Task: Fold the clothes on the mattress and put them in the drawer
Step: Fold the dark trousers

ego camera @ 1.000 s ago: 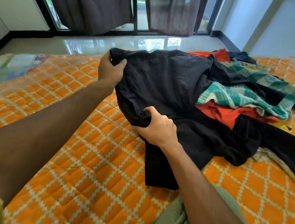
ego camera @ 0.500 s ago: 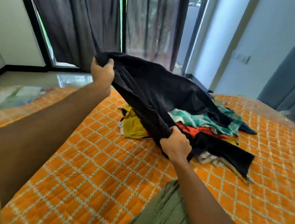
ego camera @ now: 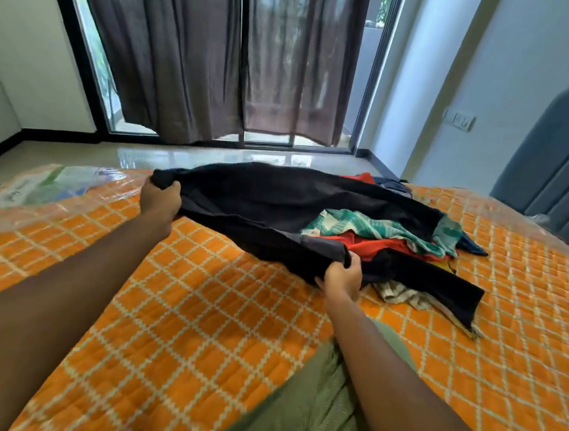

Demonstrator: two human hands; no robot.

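While both hands, left hand [ego camera: 160, 201] and right hand [ego camera: 342, 278], clench the black garment [ego camera: 277, 201], it hides the pile [ego camera: 378, 233].

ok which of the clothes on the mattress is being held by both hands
The black garment: the left hand grips one end and the right hand the other. The green patterned cloth and red garment lie untouched in the pile.

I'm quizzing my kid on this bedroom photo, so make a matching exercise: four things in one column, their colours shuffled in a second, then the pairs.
Things:
1. garment held by both hands
2. mattress cover
3. headboard
4. curtains

Colours:
A. blue-grey
B. black
C. dark brown
D. orange with a white grid

Pairs: 1-B, 2-D, 3-A, 4-C
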